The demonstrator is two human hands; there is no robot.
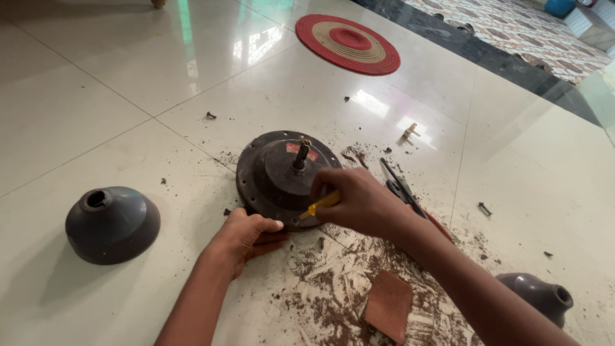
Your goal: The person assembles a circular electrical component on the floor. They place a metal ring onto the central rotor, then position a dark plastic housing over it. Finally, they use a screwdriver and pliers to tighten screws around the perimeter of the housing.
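A round dark fan motor housing (272,173) lies flat on the tiled floor, a short shaft (301,155) sticking up from its middle. My left hand (246,236) grips the housing's near edge. My right hand (359,202) is closed around a yellow-handled screwdriver (322,204) whose tip points at the housing's near rim. The tip itself is hidden under my fingers.
A dark bell-shaped fan cover (112,224) sits at the left, another (538,296) at the lower right. Pliers (403,191) lie behind my right wrist. Loose screws (484,208), rust dirt, a brown pad (387,304) and a red round mat (347,43) dot the floor.
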